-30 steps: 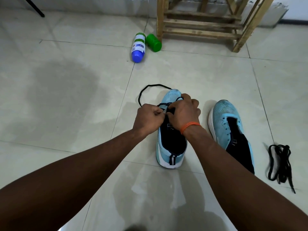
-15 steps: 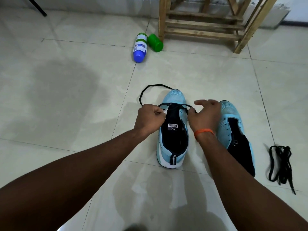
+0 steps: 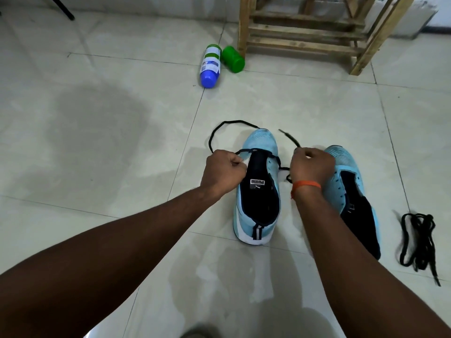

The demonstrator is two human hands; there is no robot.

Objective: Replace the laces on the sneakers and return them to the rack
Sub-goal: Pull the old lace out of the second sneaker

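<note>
On the tiled floor (image 3: 122, 167), short of the wooden rack (image 3: 305, 32), the left hand (image 3: 223, 172) and right hand (image 3: 312, 164) each pinch the limp black lace (image 3: 253, 150) threaded through the light-blue sneaker (image 3: 258, 203), which is probably easiest to guide by its stiffer tip.

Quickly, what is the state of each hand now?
Left hand: closed on the thin black shoelace.
Right hand: closed on the other end of that shoelace.

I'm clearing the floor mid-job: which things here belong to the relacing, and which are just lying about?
Job: sneaker being laced, unlaced sneaker, black lace, spare lace bundle, wooden rack.
Lying about: blue-capped bottle, green container.
</note>
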